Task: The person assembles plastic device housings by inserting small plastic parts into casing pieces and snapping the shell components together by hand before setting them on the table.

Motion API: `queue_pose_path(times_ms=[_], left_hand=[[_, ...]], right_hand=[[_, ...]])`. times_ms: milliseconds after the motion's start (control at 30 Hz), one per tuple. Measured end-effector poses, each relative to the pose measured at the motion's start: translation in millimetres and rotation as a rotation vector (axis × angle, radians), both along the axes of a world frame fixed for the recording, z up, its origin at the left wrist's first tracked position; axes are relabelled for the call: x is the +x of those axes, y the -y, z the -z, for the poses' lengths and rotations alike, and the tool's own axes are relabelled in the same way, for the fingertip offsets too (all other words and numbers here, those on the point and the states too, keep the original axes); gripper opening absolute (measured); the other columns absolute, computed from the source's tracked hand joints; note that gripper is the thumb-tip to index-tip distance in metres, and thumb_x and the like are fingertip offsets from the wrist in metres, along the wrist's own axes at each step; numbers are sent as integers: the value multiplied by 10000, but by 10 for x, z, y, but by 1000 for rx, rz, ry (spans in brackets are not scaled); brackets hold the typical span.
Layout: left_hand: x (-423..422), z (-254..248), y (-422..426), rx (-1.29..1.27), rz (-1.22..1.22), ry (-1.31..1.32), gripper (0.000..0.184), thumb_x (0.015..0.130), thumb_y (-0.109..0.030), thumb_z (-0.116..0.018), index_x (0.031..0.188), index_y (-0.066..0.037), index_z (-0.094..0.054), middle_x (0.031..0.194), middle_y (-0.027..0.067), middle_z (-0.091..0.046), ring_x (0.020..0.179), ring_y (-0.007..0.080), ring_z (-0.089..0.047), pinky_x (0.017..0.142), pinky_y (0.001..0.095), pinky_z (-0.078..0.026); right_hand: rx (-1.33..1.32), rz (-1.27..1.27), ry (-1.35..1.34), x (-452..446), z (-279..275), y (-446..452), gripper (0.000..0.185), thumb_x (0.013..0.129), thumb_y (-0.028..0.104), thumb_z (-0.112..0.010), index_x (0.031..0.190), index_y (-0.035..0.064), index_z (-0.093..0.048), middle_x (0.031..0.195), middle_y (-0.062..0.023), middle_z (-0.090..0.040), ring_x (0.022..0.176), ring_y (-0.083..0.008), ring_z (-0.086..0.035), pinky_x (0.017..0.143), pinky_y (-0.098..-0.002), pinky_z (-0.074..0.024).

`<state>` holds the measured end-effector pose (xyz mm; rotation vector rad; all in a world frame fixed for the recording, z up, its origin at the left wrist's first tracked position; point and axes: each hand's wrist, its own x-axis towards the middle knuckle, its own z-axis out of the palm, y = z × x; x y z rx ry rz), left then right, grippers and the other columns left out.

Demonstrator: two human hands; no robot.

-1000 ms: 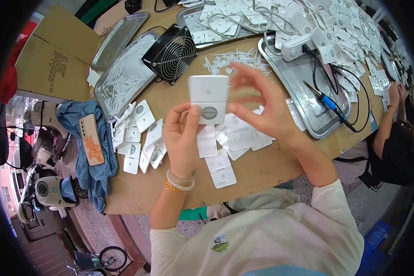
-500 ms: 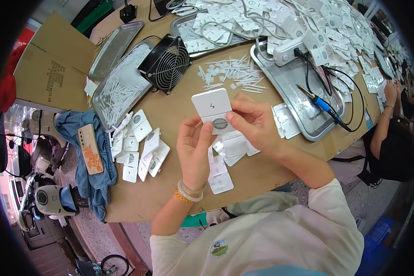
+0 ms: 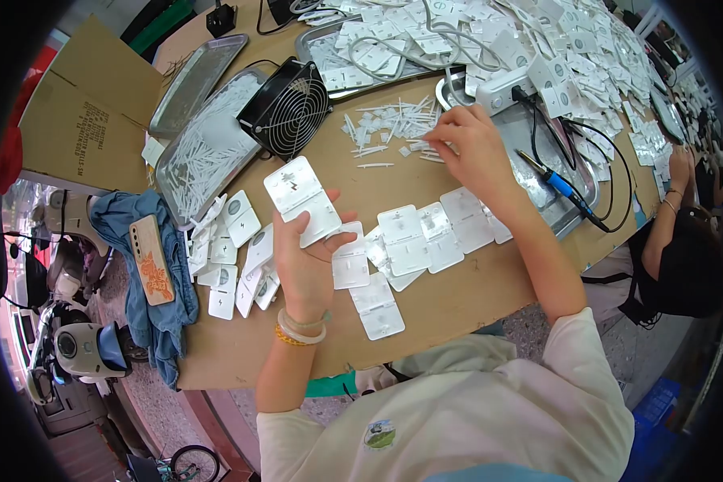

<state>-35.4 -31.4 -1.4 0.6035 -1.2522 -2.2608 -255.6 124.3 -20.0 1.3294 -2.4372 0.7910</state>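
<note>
A white folding card with a small lightning mark [image 3: 296, 189] rests in my left hand [image 3: 307, 269], the thumb on its lower panel. My right hand [image 3: 467, 145] is over the right end of some loose white plastic strips [image 3: 406, 120], its fingers bent and close together; whether a small piece is between them cannot be seen. Below, a row of opened white cards [image 3: 404, 238] lies on the brown table [image 3: 450, 301]. To the left of my left hand is a loose stack of closed white cards [image 3: 239, 218].
A black fan [image 3: 287, 108] stands beside a tray of white strips [image 3: 209, 153]. A blue soldering iron [image 3: 566, 189] lies on a metal tray [image 3: 574, 229]. White cards [image 3: 594, 56] heap at the back right. A phone [image 3: 151, 259] lies on denim. A co-worker's hand [image 3: 680, 169] is far right.
My left hand has moved left with the card, which is now tilted. My right hand has let go of the card and moved up and right to the strips.
</note>
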Motion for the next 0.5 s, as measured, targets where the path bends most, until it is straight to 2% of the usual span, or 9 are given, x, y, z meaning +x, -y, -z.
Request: queue_pose_path(times_ms=[100,200,333,367,400,500], left_hand=[[-26,-70,-41,-20,13,59,472,928,-163,-404,1377,-22,-365,1281,204,-553,999,302,-647,749,353,-584],[-39,-87,-86,-29,76,83,480,925,-147,-407,1384,-15,-357,1303,203,-539,1034,313,-638,782,362,-578],[-47,-92,-136,-29,140,76,464,950,-161,-399,1387,-10,-365,1319,192,-535,1057,314,-634,806,364,-570],[-45,-86,-132,9,160,43,330,1005,-170,-400,1298,-20,-418,1279,162,-556,1069,304,-635,835,377,-563],[-44,-68,-140,-6,156,52,328,1009,-174,-406,1298,-19,-422,1269,153,-561,1072,294,-635,839,373,-565],[-58,40,-144,-37,169,57,330,1020,-179,-438,1305,-14,-431,1211,109,-583,1081,242,-633,853,352,-572]], right_hand=[[28,-144,-135,50,49,85,105,746,107,-704,813,158,-766,1045,-3,-626,1073,-214,-520,892,-381,-408],[64,-141,-161,-4,111,211,97,751,123,-706,805,173,-769,1048,-1,-611,1083,-206,-504,918,-406,-372],[149,-193,-113,-77,98,269,82,758,141,-723,831,136,-759,987,-10,-620,1052,-208,-520,894,-384,-380],[157,-211,-125,-83,93,268,95,756,135,-736,848,119,-755,981,-13,-624,1027,-215,-532,875,-378,-389],[165,-228,-140,-67,41,297,113,754,129,-748,865,103,-752,976,-17,-627,1002,-222,-543,856,-372,-399],[-192,-238,117,222,-136,331,79,769,89,-733,843,64,-723,936,-47,-633,930,-232,-578,821,-357,-431]])
